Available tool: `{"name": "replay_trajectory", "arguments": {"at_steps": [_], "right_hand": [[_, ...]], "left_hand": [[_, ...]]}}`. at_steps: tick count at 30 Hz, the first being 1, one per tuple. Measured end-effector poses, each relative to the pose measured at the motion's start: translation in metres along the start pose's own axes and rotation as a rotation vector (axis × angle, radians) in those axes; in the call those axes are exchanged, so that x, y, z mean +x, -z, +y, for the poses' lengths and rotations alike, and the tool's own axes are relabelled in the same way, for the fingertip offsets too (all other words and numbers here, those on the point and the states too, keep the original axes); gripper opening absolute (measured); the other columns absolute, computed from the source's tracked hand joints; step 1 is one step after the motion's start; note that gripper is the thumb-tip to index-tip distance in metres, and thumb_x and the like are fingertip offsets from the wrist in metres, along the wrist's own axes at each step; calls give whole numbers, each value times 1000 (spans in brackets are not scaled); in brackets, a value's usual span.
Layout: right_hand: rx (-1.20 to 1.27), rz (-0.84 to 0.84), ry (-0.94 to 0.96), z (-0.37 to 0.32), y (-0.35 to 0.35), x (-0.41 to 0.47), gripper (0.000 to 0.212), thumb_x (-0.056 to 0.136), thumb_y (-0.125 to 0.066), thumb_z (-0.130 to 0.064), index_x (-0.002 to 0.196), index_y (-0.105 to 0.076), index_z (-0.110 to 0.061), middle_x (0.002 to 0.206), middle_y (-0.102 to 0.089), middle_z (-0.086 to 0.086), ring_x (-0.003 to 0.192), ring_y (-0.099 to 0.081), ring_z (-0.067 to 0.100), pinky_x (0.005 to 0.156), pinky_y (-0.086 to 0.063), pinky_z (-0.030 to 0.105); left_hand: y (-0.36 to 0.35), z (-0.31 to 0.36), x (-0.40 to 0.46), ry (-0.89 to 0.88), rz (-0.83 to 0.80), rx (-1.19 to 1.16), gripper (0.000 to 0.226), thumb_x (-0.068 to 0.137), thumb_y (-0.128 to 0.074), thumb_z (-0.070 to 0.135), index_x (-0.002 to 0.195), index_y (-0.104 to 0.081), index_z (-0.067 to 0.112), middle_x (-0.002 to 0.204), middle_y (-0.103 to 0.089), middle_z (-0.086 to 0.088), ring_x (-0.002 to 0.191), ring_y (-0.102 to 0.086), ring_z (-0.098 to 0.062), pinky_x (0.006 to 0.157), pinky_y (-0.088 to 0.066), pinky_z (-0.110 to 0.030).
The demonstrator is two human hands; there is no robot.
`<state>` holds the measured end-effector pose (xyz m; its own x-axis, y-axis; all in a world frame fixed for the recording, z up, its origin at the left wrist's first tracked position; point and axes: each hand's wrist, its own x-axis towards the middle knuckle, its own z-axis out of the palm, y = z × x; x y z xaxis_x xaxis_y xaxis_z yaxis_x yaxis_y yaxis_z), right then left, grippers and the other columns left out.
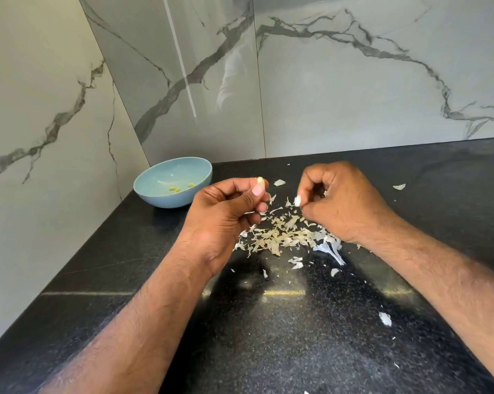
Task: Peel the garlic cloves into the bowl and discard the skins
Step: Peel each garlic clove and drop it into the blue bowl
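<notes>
Head camera is looking down at a black speckled surface (282,336) that is meeting grey-veined marble walls (353,81) at a corner. Both bare forearms are reaching in from the bottom of the frame. The left hand (228,206) is pinching a garlic clove (260,182) between thumb and fingertips, its other fingers curling under, and is holding the clove up just above the surface. The right hand (339,200) is curling its fingers inward and is pinching a small white piece of skin (297,200) at its fingertips. Between and below the two hands a pile of garlic skins (285,237) is lying on the surface, pale and papery, with a white fanned stem piece (331,250) at its right edge. Loose flakes are lying scattered further out, one (385,319) nearer the camera and one (399,186) off to the right. A light blue bowl (157,199) is sitting in the corner, left of the left hand and apart from it, with a few yellowish peeled cloves (174,189) lying inside.
</notes>
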<state>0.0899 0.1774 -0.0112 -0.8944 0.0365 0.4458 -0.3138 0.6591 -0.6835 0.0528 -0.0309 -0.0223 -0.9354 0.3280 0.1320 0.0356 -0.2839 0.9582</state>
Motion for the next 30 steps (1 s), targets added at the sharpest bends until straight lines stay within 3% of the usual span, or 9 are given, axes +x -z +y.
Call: {"name": "replay_trajectory", "arguments": {"at_steps": [3,6,8,10,14,17,21,24,30], "right_hand": [[-26,-58,45,-1,-1,-1,26,85,-76,0,69,-77,-20,73,-70,-13,66,-66,0,63,-57,24],[54,-81,-14,-2,4,1,13,95,-72,-18,98,-83,-24,83,-73,-17,79,-70,-3,71,-51,17],[124,-86,28,-2,6,1,26,97,-72,-20,119,-77,-32,92,-73,-12,82,-70,8,72,-57,22],[162,-107,115,-4,3,0,34,96,-74,-15,126,-75,-32,95,-73,-10,82,-69,20,72,-64,33],[154,-29,166,-3,-7,-1,18,91,-80,-16,109,-82,-21,85,-76,-11,74,-73,8,68,-64,32],[232,-1,103,0,-7,0,14,88,-82,-15,102,-82,-15,80,-78,-7,65,-74,10,64,-64,28],[505,-55,-103,4,-8,2,20,85,-82,-3,104,-79,-6,90,-80,8,77,-76,24,70,-65,37],[581,-105,-193,4,-8,2,21,86,-80,-3,107,-79,-7,93,-81,10,83,-75,22,72,-65,36],[486,-86,-118,3,-8,2,18,89,-79,-1,104,-80,-10,89,-81,5,84,-78,21,70,-64,31]], "left_hand": [[-2,0,-1,-22,-16,32,19,85,-76,21,95,-80,6,82,-70,-8,72,-62,-14,74,-55,-27],[-3,-1,-1,-86,0,158,12,87,-76,23,87,-79,12,78,-71,-7,69,-61,-13,71,-54,-27],[-2,-4,0,-142,-20,290,10,94,-75,19,86,-77,13,76,-71,-6,68,-62,-13,67,-53,-25],[-2,-7,1,-193,-50,404,16,100,-73,15,84,-77,17,75,-71,-4,69,-63,-12,67,-52,-24],[-2,-11,1,-228,-53,447,25,102,-71,13,79,-77,22,73,-71,-4,68,-62,-12,66,-51,-24],[-3,-11,2,-245,-30,455,23,101,-72,12,82,-79,22,74,-72,-4,68,-63,-13,65,-51,-23],[-4,-9,-1,-305,8,541,5,96,-79,16,95,-83,18,80,-79,0,67,-70,-11,64,-53,-22],[-5,-7,-3,-356,38,629,6,92,-85,21,97,-85,20,83,-81,8,70,-74,-9,66,-56,-22],[-6,-8,-5,-413,80,763,9,86,-90,22,93,-85,27,76,-78,17,62,-68,-1,60,-51,-15]]}}
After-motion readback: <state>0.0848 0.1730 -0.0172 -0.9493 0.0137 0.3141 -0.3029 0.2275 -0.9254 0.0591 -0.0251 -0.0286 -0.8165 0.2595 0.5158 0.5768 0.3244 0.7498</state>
